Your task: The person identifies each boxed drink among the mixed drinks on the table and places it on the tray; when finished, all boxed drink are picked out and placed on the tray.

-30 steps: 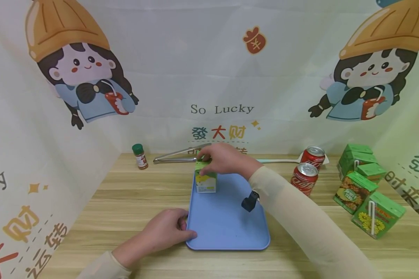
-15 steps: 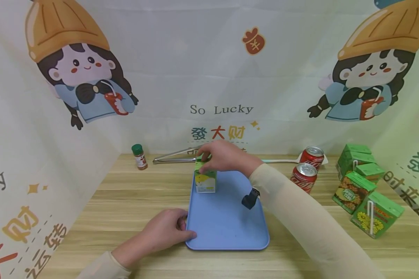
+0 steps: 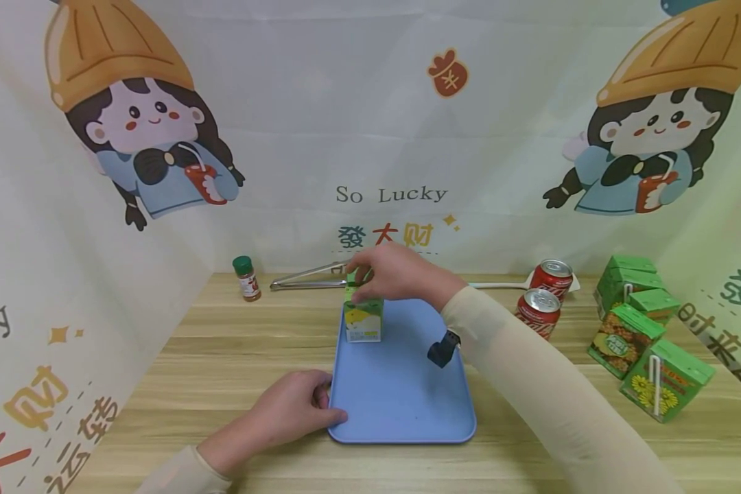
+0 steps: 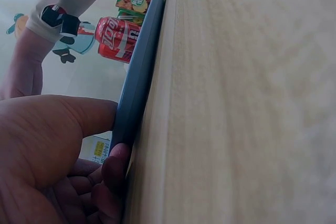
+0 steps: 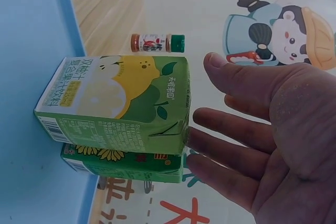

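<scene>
A blue tray (image 3: 410,391) lies on the wooden table, and my left hand (image 3: 293,406) pinches its near left edge, thumb over the rim and fingertips beneath it. At the tray's far left corner stands a green and yellow fruit juice carton (image 5: 115,98). Beside that carton, in the right wrist view, is a green drink carton with yellow flowers (image 5: 126,170), mostly hidden in the head view. My right hand (image 3: 398,274) is just above the carton tops; its fingers (image 5: 231,148) are spread and extended, with a slight gap to the juice carton in the right wrist view.
Metal tongs (image 3: 309,280) lie behind the tray, left of a white-handled spatula (image 3: 500,285). A spice jar (image 3: 248,280) stands at the back left. To the right are two red soda cans (image 3: 538,312) and several green drink cartons (image 3: 667,381). A printed cloth encloses the table's back and sides.
My right hand has risen slightly and loosened from the carton top, while the juice carton stays in place. The left hand and tray have not moved.
</scene>
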{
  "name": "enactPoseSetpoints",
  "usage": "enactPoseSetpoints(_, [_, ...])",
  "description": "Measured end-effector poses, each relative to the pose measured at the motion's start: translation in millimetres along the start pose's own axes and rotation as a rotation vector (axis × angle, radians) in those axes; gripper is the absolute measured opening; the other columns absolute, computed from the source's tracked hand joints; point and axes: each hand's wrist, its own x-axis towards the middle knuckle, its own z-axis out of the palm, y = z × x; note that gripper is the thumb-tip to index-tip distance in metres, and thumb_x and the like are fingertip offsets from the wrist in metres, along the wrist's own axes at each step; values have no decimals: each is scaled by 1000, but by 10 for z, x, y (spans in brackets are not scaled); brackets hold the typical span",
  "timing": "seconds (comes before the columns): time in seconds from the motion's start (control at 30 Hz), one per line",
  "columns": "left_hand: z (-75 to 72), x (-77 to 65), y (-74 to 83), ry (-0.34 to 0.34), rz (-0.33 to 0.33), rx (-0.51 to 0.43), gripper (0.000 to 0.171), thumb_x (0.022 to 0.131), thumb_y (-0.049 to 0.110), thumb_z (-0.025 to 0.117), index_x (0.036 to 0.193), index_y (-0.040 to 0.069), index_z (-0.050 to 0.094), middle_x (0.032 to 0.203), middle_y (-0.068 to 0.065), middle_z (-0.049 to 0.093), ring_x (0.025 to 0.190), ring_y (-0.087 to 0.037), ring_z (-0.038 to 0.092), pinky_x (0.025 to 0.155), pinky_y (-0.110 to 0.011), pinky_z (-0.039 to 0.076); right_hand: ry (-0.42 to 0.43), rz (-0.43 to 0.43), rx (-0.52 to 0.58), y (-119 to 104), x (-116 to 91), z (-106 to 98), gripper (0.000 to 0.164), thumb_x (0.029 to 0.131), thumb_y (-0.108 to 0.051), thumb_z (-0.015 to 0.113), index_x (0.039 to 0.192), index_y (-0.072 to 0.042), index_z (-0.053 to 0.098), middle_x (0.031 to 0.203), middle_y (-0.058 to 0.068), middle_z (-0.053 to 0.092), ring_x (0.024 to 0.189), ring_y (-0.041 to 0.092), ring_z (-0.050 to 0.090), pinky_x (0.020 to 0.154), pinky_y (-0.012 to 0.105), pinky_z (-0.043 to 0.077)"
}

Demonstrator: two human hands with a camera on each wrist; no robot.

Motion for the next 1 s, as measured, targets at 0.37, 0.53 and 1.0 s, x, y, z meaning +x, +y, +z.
enactPoseSetpoints(0.37, [-8,-4,10,1,-8,-2,34,90,34,94,90,15,66,72,8,59,63,-8,53,58,-27,41,19,-37,-34,-16,-33,4,57,96,-37,91,146,-18,72,135,0,77,124,17,72,107,42,56])
enactPoseSetpoints(0.53, [-9,-3,8,3,-5,1,34,90,34,94,89,15,66,72,9,59,63,-8,53,58,-27,40,21,-27,-38,-12,-35,24,63,95,-41,92,150,-20,69,148,-1,70,127,18,67,107,43,55])
enactPoseSetpoints(1.0, [0,4,1,4,6,6,33,90,34,94,90,16,67,71,10,59,62,-6,52,58,-27,41,51,-133,-27,92,-56,81,91,92,-50,92,168,-22,49,174,5,45,161,29,40,127,51,38])
